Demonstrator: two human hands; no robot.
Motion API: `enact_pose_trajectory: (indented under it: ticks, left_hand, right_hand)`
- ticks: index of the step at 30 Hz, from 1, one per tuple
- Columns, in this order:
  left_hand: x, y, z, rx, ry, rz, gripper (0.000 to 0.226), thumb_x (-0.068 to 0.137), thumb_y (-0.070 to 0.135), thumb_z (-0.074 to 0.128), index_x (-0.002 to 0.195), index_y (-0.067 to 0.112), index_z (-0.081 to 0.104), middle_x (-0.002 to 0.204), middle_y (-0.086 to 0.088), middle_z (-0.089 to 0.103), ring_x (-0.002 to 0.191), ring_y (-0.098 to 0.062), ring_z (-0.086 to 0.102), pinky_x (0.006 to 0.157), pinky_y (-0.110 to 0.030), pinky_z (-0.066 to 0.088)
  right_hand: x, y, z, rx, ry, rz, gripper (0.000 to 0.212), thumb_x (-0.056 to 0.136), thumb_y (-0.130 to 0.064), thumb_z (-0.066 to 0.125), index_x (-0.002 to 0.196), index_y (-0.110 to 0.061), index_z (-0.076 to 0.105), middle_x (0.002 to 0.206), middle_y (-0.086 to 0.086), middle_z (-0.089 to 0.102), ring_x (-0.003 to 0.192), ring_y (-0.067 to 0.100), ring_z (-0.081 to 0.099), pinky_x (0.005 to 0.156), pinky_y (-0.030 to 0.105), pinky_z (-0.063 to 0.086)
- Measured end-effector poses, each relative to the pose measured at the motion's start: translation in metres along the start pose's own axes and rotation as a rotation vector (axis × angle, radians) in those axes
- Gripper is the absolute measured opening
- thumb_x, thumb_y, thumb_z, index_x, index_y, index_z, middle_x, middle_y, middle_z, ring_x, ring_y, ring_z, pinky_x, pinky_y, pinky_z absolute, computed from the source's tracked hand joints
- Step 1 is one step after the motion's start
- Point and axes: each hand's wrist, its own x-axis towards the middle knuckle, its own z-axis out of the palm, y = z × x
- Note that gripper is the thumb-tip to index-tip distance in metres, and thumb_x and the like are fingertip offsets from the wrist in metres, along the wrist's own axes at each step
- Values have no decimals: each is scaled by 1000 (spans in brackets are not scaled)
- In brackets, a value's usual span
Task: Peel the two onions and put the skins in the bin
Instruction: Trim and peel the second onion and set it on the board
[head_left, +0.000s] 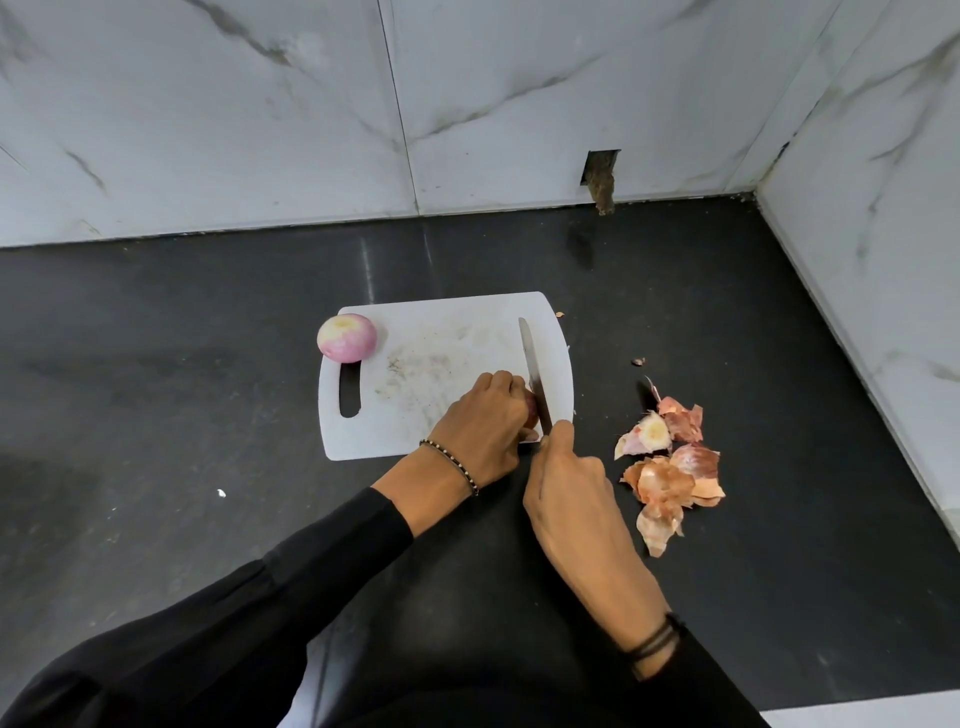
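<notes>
A peeled pink-white onion (346, 337) sits on the far left corner of the white cutting board (441, 343). My left hand (483, 426) curls over a second onion (531, 408) at the board's near right edge, hiding most of it. My right hand (566, 483) grips the handle of a knife (531, 364), whose blade lies against that onion and points away from me. A pile of brown and pink onion skins (670, 467) lies on the black counter to the right of the board. No bin is in view.
The black countertop (182, 389) meets grey marble walls behind and to the right. Small skin scraps (638, 361) lie near the board's right side, and a white fleck (221, 493) lies on the left.
</notes>
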Motion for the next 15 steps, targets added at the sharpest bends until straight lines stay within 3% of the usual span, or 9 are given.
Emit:
enact_pose_trajectory:
  ticks: [7, 10, 15]
  left_hand:
    - [4, -2, -1, 27, -2, 33, 38, 94, 20, 57, 125, 1, 48, 124, -14, 49, 113, -26, 47, 89, -31, 46]
    - [4, -3, -2, 33, -6, 56, 33, 92, 16, 56, 121, 2, 51, 122, -13, 50, 112, -26, 46, 89, -31, 46]
    - [3, -5, -4, 7, 6, 54, 37, 89, 10, 56, 125, 3, 50, 122, -13, 51, 113, -26, 47, 88, -29, 43]
  right_hand:
    - [-6, -2, 4, -66, 10, 44, 5, 107, -13, 26, 109, -15, 29, 105, 17, 61, 93, 39, 60, 73, 45, 45]
    - [6, -3, 1, -43, 26, 21, 11, 105, -14, 28, 115, -12, 32, 105, 19, 61, 95, 43, 61, 78, 51, 51]
    - [22, -4, -8, 37, 38, -34, 5, 108, -17, 28, 103, -15, 28, 104, 22, 58, 93, 45, 60, 74, 48, 48]
